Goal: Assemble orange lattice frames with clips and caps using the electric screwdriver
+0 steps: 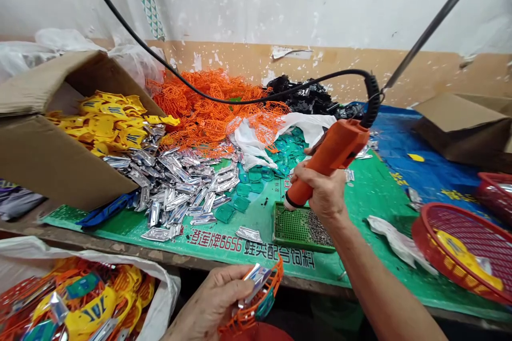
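My left hand (pixel 218 298), low in the middle of the head view, pinches a small toy part assembly (pixel 258 298) made of an orange lattice frame, a silver plate and a teal clear piece. An orange electric screwdriver (pixel 326 162) is wrapped in the fingers of my right hand (pixel 326 192). Its lower tip hangs over a green screw tray (pixel 294 226); whether it touches a screw cannot be made out. Small dark screws (pixel 319 226) lie in the tray's right half. A single silver plate (pixel 248 234) rests left of the tray.
An open carton (pixel 60 160) spills yellow parts (pixel 116 122) near silver plates (pixel 180 181). Orange frames (pixel 208 106), teal pieces (pixel 292 146) and black parts (pixel 300 96) are heaped behind. A white sack (pixel 170 287) holds assembled pieces. A red basket (pixel 460 218) stands right. The tool's black cable (pixel 224 100) arches overhead.
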Demonstrator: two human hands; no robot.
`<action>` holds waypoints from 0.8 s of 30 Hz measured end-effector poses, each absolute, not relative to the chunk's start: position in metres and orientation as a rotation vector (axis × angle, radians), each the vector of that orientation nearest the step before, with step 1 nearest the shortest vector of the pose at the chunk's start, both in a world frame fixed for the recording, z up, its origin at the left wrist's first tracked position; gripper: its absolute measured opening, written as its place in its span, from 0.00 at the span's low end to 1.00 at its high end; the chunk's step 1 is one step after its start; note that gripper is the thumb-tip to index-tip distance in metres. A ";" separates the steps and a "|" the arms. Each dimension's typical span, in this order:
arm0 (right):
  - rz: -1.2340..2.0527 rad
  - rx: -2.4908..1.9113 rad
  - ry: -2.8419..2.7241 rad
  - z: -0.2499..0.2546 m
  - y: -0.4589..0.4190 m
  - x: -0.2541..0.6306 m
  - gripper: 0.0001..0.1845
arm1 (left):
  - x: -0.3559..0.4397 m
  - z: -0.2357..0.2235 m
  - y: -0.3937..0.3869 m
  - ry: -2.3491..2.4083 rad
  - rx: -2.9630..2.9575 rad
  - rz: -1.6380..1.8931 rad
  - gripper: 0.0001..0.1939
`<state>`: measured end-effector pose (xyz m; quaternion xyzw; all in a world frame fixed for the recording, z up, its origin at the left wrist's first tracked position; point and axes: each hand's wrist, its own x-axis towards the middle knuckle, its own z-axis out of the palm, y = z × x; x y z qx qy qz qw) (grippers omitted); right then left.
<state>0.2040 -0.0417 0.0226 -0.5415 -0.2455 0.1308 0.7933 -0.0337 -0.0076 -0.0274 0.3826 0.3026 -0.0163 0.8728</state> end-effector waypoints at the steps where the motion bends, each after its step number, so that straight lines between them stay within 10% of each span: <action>1: 0.276 -1.162 -0.530 0.022 -0.041 0.204 0.25 | -0.034 -0.028 -0.008 0.636 0.783 -0.030 0.19; 24: 0.223 -1.189 -0.575 0.006 -0.039 0.205 0.20 | -0.031 -0.027 -0.009 0.690 0.865 0.002 0.17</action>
